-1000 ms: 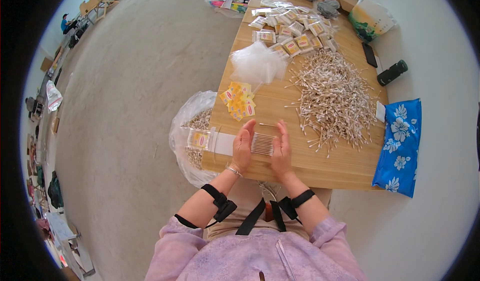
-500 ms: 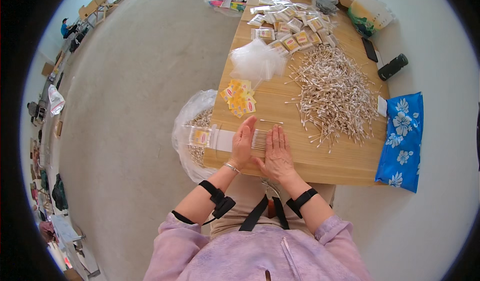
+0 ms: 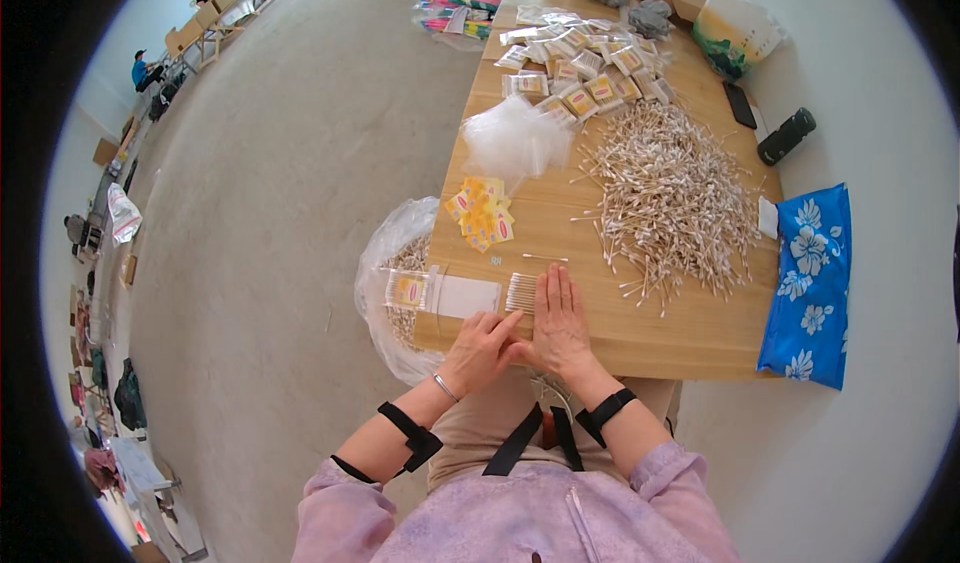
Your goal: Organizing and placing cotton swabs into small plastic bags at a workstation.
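Note:
A short row of cotton swabs lies side by side on the wooden table. My right hand rests flat along the row's right side, fingers together and stretched out. At the row's near end my left hand points its index finger at the swab tips; its other fingers bend loosely and hold nothing visible. A single cotton swab lies crosswise just beyond the row. To the left is a flat white card or board, with a clear packet of swabs and a yellow card at its left end.
A large heap of loose cotton swabs covers the right side. Yellow cards, clear bags and filled swab packets lie farther back. A blue flowered pouch and black cylinder line the right. A swab-filled plastic bag stands left.
My left hand has drawn back from the row's left side toward me, uncovering more of the white card. My right hand stays flat beside the swabs.

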Demonstrator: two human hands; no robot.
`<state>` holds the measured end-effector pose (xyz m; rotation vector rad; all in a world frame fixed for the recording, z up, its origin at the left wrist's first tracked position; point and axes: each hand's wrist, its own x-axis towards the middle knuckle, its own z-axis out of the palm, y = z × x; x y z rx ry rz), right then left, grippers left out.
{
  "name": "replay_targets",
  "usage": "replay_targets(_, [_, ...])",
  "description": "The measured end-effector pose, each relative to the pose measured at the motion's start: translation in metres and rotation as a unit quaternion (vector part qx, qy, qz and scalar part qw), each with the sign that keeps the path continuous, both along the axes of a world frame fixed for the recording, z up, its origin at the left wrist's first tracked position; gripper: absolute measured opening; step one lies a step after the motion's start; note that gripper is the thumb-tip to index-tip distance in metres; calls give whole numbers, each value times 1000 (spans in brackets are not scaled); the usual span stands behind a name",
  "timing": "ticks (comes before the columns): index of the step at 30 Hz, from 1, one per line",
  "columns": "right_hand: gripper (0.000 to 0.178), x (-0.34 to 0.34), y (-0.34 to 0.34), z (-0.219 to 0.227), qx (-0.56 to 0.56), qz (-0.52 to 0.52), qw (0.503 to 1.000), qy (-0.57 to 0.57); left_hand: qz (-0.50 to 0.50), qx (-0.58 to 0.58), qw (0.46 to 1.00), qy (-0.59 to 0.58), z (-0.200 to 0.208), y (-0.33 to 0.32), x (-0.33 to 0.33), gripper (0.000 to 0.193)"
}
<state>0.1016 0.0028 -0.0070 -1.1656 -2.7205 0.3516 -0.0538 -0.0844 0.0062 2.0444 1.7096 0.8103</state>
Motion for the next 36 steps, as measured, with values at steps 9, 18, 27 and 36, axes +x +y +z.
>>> replay_targets(9, [112,3,4,-19,38,-7,999,-31,-11,-21,995,100,5,8,9,62])
replay_targets(18, [100,2,2,-18,55,-11,998,-22,-14,-49,994,100,10,6,10,65])
replay_targets(27, [96,1,3,-14,21,-9,1000,-7,-15,-66,991,119,11,5,11,68])
replay_targets(36, [92,1,3,-16,34,-12,999,-12,-8,-61,992,109,6,2,12,70])
